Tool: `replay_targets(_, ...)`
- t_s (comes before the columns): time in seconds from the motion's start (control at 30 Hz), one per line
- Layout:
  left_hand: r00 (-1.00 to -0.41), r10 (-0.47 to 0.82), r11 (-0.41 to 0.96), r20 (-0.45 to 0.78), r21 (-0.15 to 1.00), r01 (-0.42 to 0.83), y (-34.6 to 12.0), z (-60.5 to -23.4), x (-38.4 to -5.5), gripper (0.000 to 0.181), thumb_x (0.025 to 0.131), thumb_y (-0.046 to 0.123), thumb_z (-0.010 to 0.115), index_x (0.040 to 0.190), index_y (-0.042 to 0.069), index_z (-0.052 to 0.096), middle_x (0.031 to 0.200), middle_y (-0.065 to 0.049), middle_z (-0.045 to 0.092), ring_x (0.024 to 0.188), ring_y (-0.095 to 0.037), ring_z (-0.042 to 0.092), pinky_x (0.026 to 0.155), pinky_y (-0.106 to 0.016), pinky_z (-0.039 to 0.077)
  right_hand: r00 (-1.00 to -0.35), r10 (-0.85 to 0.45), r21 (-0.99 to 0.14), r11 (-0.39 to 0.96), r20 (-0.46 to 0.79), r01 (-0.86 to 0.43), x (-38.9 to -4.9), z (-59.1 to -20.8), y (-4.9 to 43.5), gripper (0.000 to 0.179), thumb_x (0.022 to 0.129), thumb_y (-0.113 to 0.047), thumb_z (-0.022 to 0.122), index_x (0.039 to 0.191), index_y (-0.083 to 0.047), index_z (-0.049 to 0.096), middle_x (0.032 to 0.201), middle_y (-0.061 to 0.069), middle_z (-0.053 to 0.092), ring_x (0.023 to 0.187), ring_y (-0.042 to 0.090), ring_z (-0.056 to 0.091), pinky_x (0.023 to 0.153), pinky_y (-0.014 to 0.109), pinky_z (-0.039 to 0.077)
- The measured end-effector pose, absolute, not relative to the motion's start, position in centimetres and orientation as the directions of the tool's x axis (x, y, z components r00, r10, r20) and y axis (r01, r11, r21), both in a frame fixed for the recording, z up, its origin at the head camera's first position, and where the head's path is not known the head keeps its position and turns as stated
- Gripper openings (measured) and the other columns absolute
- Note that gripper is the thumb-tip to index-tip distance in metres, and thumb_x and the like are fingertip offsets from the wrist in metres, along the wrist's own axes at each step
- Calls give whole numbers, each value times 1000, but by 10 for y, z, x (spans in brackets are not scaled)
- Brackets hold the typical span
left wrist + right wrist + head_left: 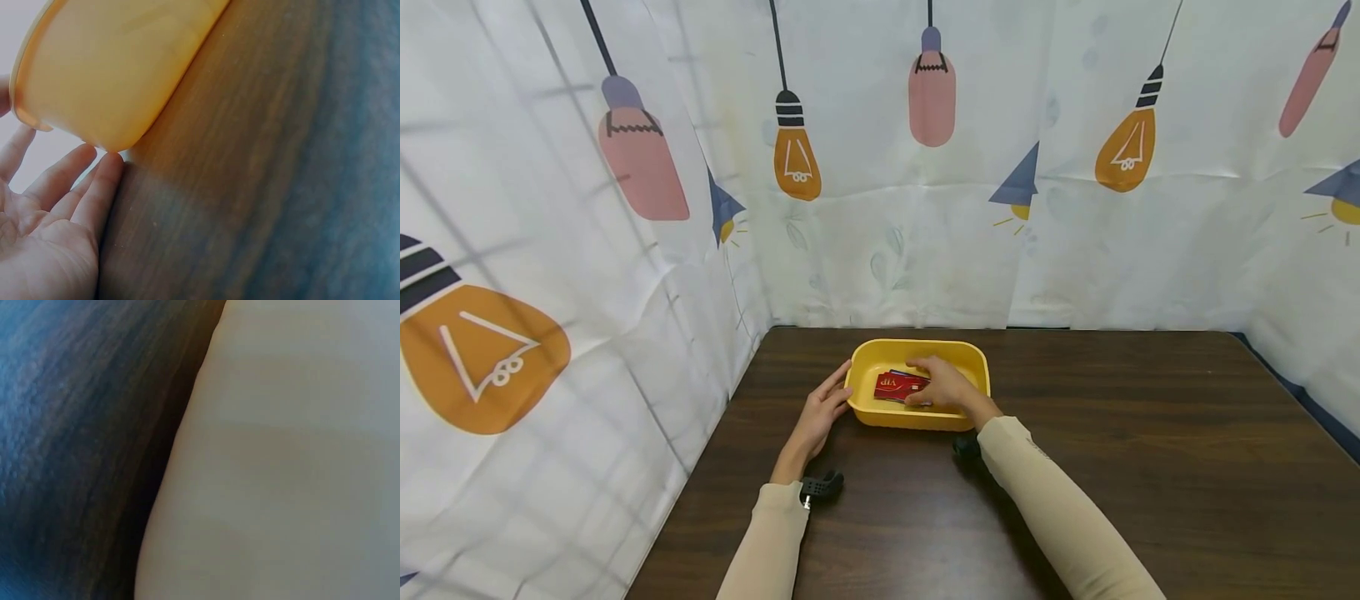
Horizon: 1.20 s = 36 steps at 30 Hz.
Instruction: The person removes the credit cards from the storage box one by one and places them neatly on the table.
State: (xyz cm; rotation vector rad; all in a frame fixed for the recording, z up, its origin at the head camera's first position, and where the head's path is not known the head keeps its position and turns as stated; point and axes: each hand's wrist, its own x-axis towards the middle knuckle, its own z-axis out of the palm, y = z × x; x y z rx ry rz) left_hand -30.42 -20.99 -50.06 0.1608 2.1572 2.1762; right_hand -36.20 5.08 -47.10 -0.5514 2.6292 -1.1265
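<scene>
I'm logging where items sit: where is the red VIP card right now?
In the head view, the red VIP card lies inside the yellow tray, left of its middle, at the fingers of the right hand.

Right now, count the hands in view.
2: the left hand touches the left end of the yellow tray; the right hand is inside it, over the red VIP card.

- Dressed in long, plain, pale beige sleeves point(1060, 510), reaching to the wrists.
- Strapped at the left cuff point(781, 495) with a black band point(810, 490), dotted with small holes and bearing a rounded black piece point(831, 484).
- Fitted near the right cuff point(1002, 428) with a dark, rounded piece point(967, 446), finer details unclear.
</scene>
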Motion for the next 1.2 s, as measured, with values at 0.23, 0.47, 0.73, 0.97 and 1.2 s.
replay_targets(0.23,-990,139,-13,16,1000,15,-212,-504,-303,52,107,19,52,157,29,43,165,-6,38,150,-27,40,120,-51,36,-908,-414,-688,678,-65,-260,-361,-474,50,74,82,-23,87,147,-8,55,151,15,53,131,32,51,114,50,40)
replay_targets(0.47,-990,144,-23,11,1000,8,-212,-505,-303,52,107,20,53,157,29,42,164,-6,39,150,-26,41,120,-50,36,-912,-404,-634,723,-66,-274,-361,-474,49,65,82,-25,87,140,-7,62,146,15,55,131,34,51,116,50,39)
replay_targets(0.73,-990,142,-17,19,1000,17,-213,-502,-308,52,107,19,54,157,30,43,165,-1,37,149,-24,41,119,-48,38,-910,-410,-599,745,-64,-294,-364,-470,48,56,83,-25,86,131,-6,67,137,15,60,121,32,55,112,47,44)
replay_targets(0.97,-989,148,-27,30,999,27,-213,-499,-312,53,107,19,53,158,26,41,166,-4,37,150,-26,40,113,-34,46,-913,-406,-593,745,-38,-306,-367,-466,48,54,82,-25,87,129,-5,68,133,14,63,116,30,56,108,45,46)
replay_targets(1.2,-989,149,-26,18,1000,14,-214,-503,-309,53,107,19,53,158,28,42,165,-5,37,150,-26,40,120,-49,38,-916,-399,-581,758,-52,-297,-366,-470,47,55,82,-26,87,130,-6,67,132,13,63,114,29,57,107,44,47)
